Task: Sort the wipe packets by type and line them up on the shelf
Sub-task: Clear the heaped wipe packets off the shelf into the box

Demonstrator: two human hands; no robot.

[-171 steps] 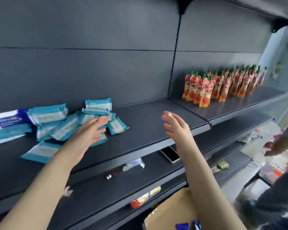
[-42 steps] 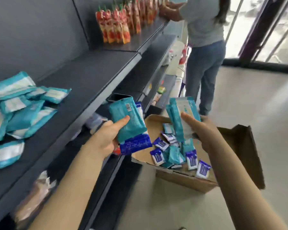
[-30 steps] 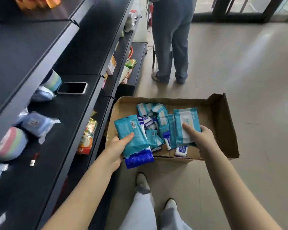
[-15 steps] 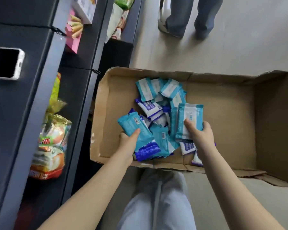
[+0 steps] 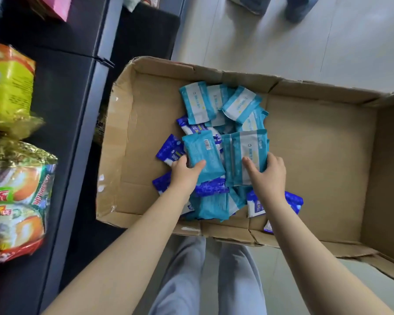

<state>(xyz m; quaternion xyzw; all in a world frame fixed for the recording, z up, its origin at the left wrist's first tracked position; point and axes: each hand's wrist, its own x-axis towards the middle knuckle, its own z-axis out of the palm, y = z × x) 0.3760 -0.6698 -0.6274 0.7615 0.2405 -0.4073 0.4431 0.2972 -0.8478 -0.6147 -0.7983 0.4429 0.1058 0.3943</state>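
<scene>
Inside one open brown cardboard box (image 5: 316, 155) on the floor, the left hand (image 5: 184, 172) grips one teal barcoded wipe packet (image 5: 203, 155) and the right hand (image 5: 267, 175) clasps what looks like two teal-and-white packets (image 5: 248, 148), above a heap of at least four teal packets (image 5: 195, 103) and five dark-blue packets (image 5: 171, 148).

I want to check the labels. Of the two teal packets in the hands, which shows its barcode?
The teal packet in the left hand: it bears a barcode. The labelled packet in the right hand shows a white panel instead.
</scene>
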